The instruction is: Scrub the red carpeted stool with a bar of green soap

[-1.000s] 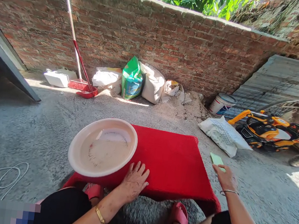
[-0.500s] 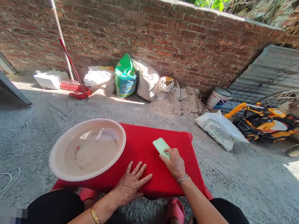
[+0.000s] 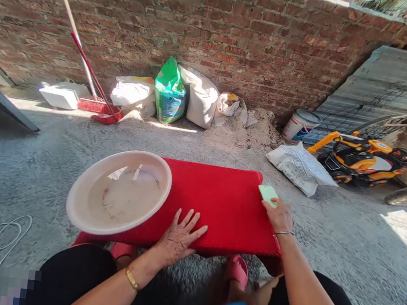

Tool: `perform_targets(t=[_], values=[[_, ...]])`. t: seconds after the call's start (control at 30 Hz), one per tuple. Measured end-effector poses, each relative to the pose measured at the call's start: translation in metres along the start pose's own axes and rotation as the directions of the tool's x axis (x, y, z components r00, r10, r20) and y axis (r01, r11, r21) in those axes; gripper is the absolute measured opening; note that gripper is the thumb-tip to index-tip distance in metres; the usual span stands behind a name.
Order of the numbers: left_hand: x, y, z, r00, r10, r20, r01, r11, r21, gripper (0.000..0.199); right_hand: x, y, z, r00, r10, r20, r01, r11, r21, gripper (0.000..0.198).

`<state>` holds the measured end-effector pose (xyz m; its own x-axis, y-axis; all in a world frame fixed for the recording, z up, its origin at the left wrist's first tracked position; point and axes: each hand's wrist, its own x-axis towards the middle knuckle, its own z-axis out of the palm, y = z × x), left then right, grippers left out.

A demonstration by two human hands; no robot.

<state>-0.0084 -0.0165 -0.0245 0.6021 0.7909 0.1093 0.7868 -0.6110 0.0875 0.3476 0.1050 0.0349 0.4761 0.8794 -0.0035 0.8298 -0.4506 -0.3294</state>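
Observation:
My right hand (image 3: 280, 216) grips a pale green phone (image 3: 268, 194), its flat face up, at the right edge of a low table under a red cloth (image 3: 217, 193). The fingers cover the phone's near end. My left hand (image 3: 180, 234) lies flat on the cloth near the front edge, fingers spread and holding nothing. To its left stands a wide, pale pink basin (image 3: 80, 202) with clear water and small dark marks in it; its left side reaches past the table edge.
Against the brick wall (image 3: 245, 44) stand a green bag (image 3: 169, 95), white sacks (image 3: 202, 101) and a broom with a red dustpan (image 3: 106, 118). A white sack (image 3: 301, 166) and a yellow-black toy excavator (image 3: 364, 161) are at right. A white cable (image 3: 13, 236) curls on the floor at left.
My right hand has carried the phone rightward across the cloth, from right of the middle to the right edge. My left hand stays in place. The view has tipped slightly downward.

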Motion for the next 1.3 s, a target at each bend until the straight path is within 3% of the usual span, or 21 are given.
perform_targets(t=[0.1, 0.2, 0.3, 0.4, 0.5, 0.57, 0.67, 0.77, 0.87, 0.97, 1.07, 1.17, 1.3], values=[[0.000, 0.001, -0.004, 1.000, -0.003, 0.017, 0.003, 1.000, -0.004, 0.076, 0.007, 0.014, -0.006, 0.994, 0.058, -0.096, -0.053, 0.997, 0.047, 0.053], [0.002, 0.001, -0.010, 0.998, 0.007, 0.055, -0.005, 1.000, -0.028, 0.075, -0.002, 0.001, 0.004, 0.981, -0.121, -0.153, 0.143, 0.979, 0.142, 0.056], [0.004, 0.001, -0.015, 0.997, 0.012, 0.083, -0.008, 0.999, -0.047, 0.075, -0.024, -0.028, 0.023, 0.926, -0.355, -0.132, 0.374, 0.910, 0.178, 0.054], [0.004, 0.001, -0.017, 0.994, 0.007, 0.105, -0.002, 0.999, -0.048, 0.075, -0.041, -0.048, 0.035, 0.893, -0.449, -0.033, 0.448, 0.882, 0.143, 0.047], [0.005, 0.001, -0.018, 0.994, 0.008, 0.111, -0.004, 0.999, -0.041, 0.076, -0.039, -0.043, 0.031, 0.912, -0.405, 0.062, 0.400, 0.913, 0.080, 0.044], [0.005, 0.001, -0.018, 0.994, 0.014, 0.105, -0.010, 0.999, -0.039, 0.076, -0.028, -0.024, 0.021, 0.950, -0.306, 0.069, 0.305, 0.952, 0.024, 0.045], [0.004, 0.001, -0.018, 0.996, 0.018, 0.088, -0.014, 0.999, -0.039, 0.076, -0.009, 0.011, 0.000, 0.996, -0.088, -0.029, 0.086, 0.994, -0.067, 0.049], [0.003, 0.001, -0.017, 0.997, 0.022, 0.072, -0.019, 0.999, -0.043, 0.076, 0.000, 0.032, -0.015, 0.995, 0.018, -0.103, -0.025, 0.997, -0.067, 0.052], [0.003, 0.000, -0.015, 0.997, 0.020, 0.068, -0.018, 0.999, -0.039, 0.076, -0.007, 0.026, -0.012, 0.992, -0.082, -0.092, 0.084, 0.996, 0.025, 0.053], [0.003, 0.001, -0.012, 0.997, 0.011, 0.070, -0.009, 1.000, -0.020, 0.076, -0.024, -0.002, 0.004, 0.963, -0.256, -0.082, 0.264, 0.959, 0.101, 0.050], [0.003, 0.002, -0.010, 0.998, -0.010, 0.064, 0.009, 1.000, 0.016, 0.077, -0.040, -0.033, 0.017, 0.935, -0.354, -0.024, 0.355, 0.929, 0.106, 0.046], [0.003, 0.002, -0.011, 0.998, -0.014, 0.060, 0.013, 1.000, 0.019, 0.077, -0.046, -0.044, 0.019, 0.935, -0.350, 0.053, 0.346, 0.935, 0.071, 0.043], [0.003, 0.002, -0.014, 0.997, 0.015, 0.081, -0.013, 0.999, -0.033, 0.076, -0.034, -0.014, 0.002, 0.972, -0.224, 0.071, 0.227, 0.973, -0.033, 0.044]])
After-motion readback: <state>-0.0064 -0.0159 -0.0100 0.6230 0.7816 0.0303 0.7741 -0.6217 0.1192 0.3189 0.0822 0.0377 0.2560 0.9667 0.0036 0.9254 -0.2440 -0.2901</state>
